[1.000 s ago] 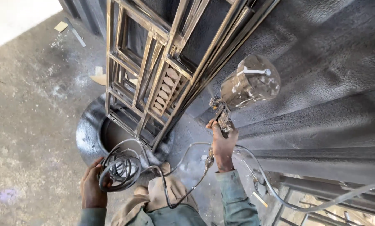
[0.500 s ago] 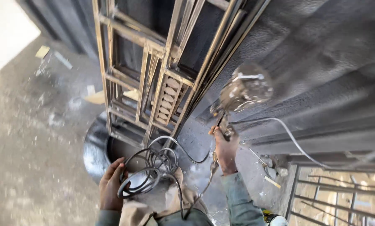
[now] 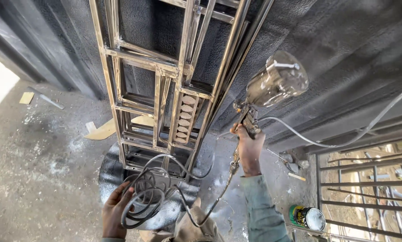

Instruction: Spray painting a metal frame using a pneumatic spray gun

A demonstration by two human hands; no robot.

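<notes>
spray gun (image 3: 273,85) raised; left hand (image 3: 115,215) partly cropped.

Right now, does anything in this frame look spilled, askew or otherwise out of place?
Yes. Pale scraps lie loose on the dusty floor by the metal frame, and an open paint can sits near the railing. The left hand grips coiled hose; the right hand holds the spray gun.

Two bare hands, no gloves. At four o'clock, the right hand (image 3: 248,150) emerges from a long grey-green sleeve (image 3: 264,210), paint-dusted. At seven o'clock, the left hand (image 3: 115,213) shows no sleeve in view.
</notes>
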